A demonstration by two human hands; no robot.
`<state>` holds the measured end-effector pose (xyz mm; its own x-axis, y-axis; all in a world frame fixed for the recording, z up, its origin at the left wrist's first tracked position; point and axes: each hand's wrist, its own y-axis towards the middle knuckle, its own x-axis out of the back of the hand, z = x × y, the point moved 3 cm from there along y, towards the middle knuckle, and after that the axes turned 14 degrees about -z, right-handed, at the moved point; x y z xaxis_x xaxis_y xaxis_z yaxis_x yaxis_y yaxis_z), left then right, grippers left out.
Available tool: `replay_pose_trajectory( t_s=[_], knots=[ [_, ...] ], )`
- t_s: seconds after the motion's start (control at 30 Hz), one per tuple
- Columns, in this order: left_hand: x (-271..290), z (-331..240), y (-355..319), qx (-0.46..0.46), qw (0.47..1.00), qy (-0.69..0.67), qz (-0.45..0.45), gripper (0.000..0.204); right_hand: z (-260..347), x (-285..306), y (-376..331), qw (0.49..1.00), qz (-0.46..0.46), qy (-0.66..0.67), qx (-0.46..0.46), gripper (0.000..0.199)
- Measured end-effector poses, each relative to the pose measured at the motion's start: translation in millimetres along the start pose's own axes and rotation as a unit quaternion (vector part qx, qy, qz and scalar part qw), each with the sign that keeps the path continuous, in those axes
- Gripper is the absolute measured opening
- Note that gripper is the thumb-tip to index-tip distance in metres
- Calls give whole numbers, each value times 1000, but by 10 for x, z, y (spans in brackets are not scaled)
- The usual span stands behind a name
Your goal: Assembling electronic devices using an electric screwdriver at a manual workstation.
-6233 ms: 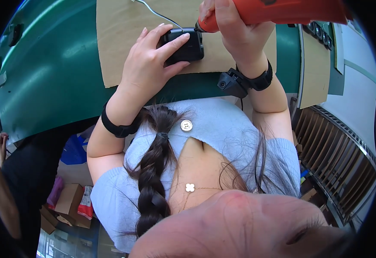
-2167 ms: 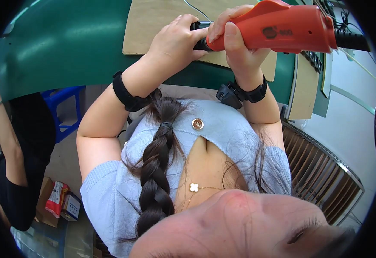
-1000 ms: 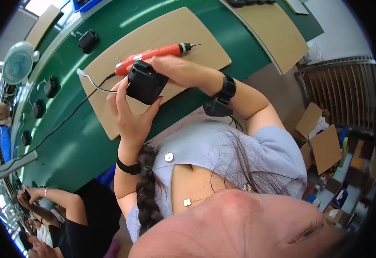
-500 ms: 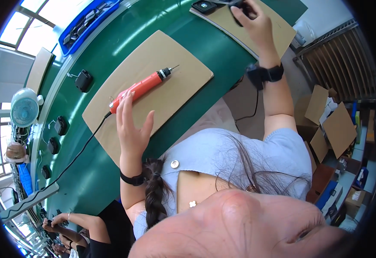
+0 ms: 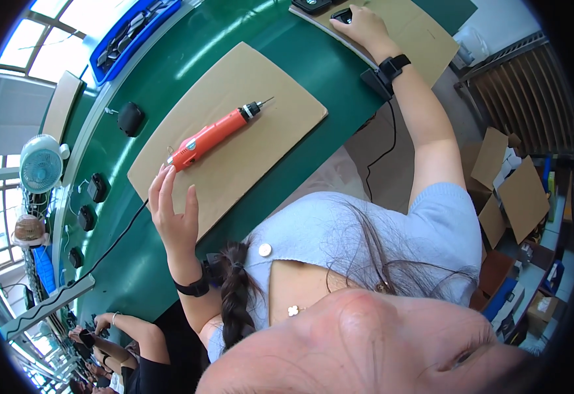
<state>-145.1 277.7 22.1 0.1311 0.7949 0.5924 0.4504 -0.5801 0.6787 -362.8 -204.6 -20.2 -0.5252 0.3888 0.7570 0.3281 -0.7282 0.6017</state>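
One orange electric screwdriver (image 5: 216, 134) with a black tip is lying diagonally on a tan rectangular board (image 5: 234, 157), which is resting on the long green workbench (image 5: 168, 65). Just beside the tool's cord end, the left hand (image 5: 172, 213) is hovering with fingers spread, gripping nothing. Well apart, at the top of the view, the right hand (image 5: 366, 25) is reaching onto a second tan board (image 5: 425, 33) and covering a small black device (image 5: 341, 14); whether it is gripping it I cannot tell. Several more black devices (image 5: 130, 118) are sitting along the bench's far edge, near a small white fan (image 5: 40, 164).
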Motion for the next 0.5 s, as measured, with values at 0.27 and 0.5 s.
replay_pose_trajectory(
  t_s=[0.27,0.5],
  knots=[
    [301,227,215,-1,999,45,-18,40,336,-12,38,999,-23,32,-17,60],
    [334,295,371,-22,998,54,-28,38,387,-119,20,997,-26,33,60,53]
  ],
)
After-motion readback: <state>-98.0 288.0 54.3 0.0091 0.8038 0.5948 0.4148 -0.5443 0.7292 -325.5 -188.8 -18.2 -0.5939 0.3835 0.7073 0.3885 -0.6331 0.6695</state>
